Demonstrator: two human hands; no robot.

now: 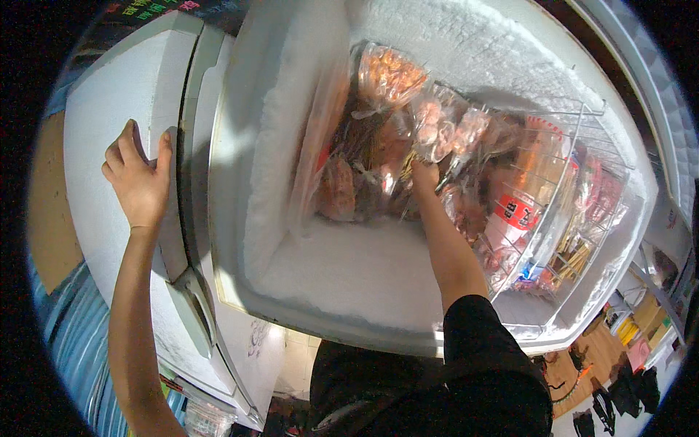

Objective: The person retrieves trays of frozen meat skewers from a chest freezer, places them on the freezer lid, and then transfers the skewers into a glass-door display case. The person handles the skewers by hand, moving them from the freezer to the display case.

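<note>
My right hand (426, 176) reaches down inside a frost-lined chest freezer (322, 267), among plastic bags of skewered food. Its fingers are partly hidden at the bundled skewer sticks (408, 164), so I cannot tell whether they grip them. Just above that hand lies a clear bag of pale pink pieces (431, 123). A bag of orange-brown food (390, 74) sits farther back. My left hand (139, 177) rests with fingers apart on the white lid (114, 109) of a neighbouring closed freezer, left of the opening.
A wire basket (557, 202) holding several packets and skewers hangs on the freezer's right side. Thick frost (464, 54) coats the far wall. Blue ribbed material (82, 322) lies at the lower left. At the lower right is a wooden board (587, 377).
</note>
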